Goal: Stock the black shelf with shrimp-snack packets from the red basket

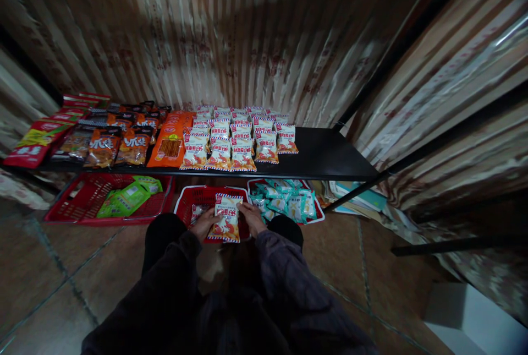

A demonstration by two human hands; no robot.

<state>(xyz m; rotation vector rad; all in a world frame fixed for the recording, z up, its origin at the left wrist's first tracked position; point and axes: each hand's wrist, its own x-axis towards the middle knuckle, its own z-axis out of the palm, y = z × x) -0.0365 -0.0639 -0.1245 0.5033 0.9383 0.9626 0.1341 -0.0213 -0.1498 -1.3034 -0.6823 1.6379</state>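
Between my two hands is a white snack bag point(226, 219) with striped edges, red lettering and an orange picture. My left hand point(203, 225) grips its left side, and my right hand point(252, 218) grips its upper right side. The bag is over a red basket point(184, 196) on the floor, where another bag partly shows behind my left hand. On the black shelf point(330, 154) just beyond, matching white snack bags point(220, 152) stand in several rows.
Orange bags point(168, 143), dark-and-orange bags point(103, 147) and red bags point(35, 143) fill the shelf's left. Below are a red basket point(78, 201) with green packets point(127, 199) and a basket of teal-white packets point(296, 207). A white box point(487, 316) sits at lower right.
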